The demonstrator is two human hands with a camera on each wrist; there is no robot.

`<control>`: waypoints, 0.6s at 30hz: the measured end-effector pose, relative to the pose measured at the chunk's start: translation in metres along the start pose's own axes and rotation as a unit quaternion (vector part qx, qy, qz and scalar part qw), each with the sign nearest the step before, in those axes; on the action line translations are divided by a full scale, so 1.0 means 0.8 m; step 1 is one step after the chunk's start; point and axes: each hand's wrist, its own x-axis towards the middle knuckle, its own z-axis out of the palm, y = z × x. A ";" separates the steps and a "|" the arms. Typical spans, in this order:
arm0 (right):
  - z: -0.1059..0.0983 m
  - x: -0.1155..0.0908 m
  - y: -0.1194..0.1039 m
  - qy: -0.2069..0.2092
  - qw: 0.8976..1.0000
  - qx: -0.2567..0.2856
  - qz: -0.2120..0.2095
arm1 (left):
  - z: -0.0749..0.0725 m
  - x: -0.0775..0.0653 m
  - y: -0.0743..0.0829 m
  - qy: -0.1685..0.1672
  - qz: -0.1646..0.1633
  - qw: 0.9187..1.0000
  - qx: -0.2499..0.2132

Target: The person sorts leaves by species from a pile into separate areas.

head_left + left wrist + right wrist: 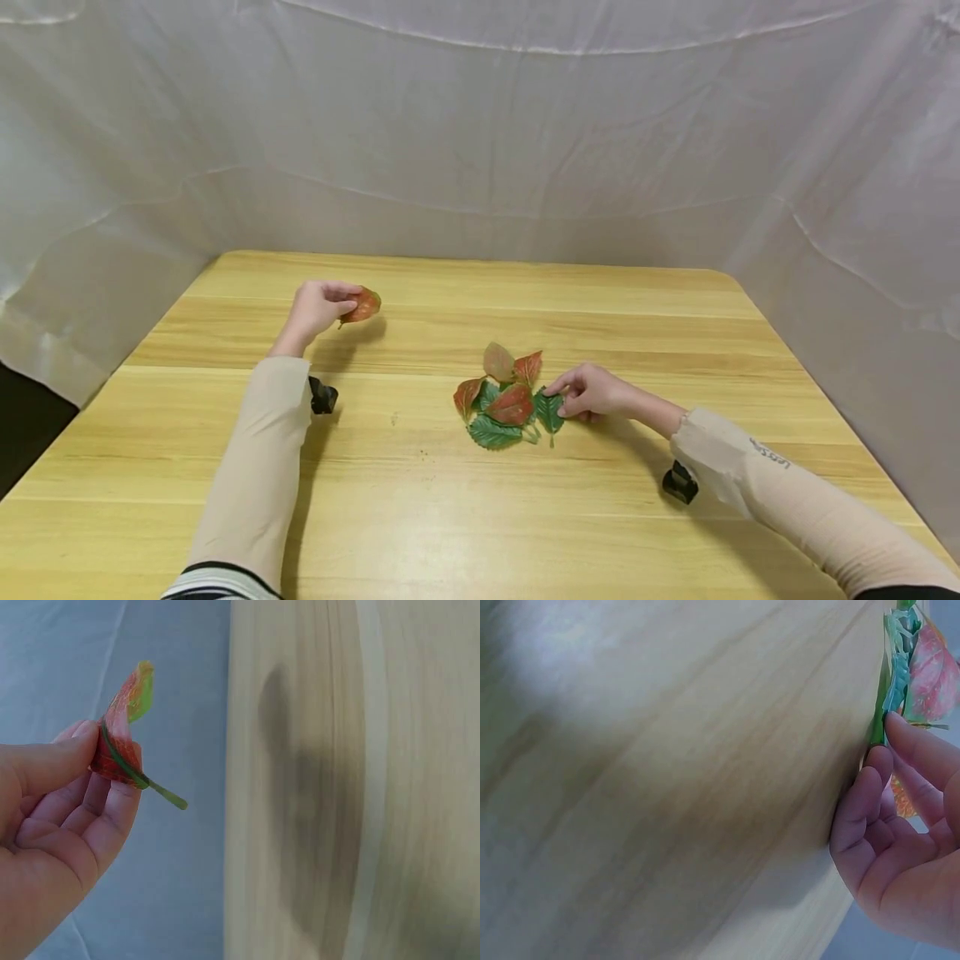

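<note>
In my left hand (318, 310) a red leaf (363, 306) with a green tip is pinched between thumb and fingers, held above the table's far left part. The left wrist view shows its green stem (166, 795) sticking out past the fingers. My right hand (596, 392) pinches the edge of a green leaf (550, 410) at the right side of a small pile. That pile holds several red leaves, one red leaf (512, 405) lying on top, and a green serrated leaf (495, 432) at its front. Some leaves beneath are partly covered.
The wooden table (420, 533) carries the pile near its middle. Pale cloth (480, 150) hangs behind it and along both sides. A black wrist device (322, 396) sits at the left forearm, another black device (680, 482) at the right. Tiny dark specks lie left of the pile.
</note>
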 end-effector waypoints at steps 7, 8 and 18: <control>0.000 -0.001 -0.001 -0.002 1.000 0.003 -0.001 | -0.004 0.007 -0.011 0.026 -0.031 0.999 -0.021; -0.001 -0.001 -0.001 -0.002 1.000 0.002 -0.002 | -0.004 0.008 -0.013 0.029 -0.035 0.999 -0.020; 0.000 -0.002 0.000 0.000 1.000 0.000 0.006 | -0.007 0.014 -0.028 -0.015 -0.051 0.999 -0.001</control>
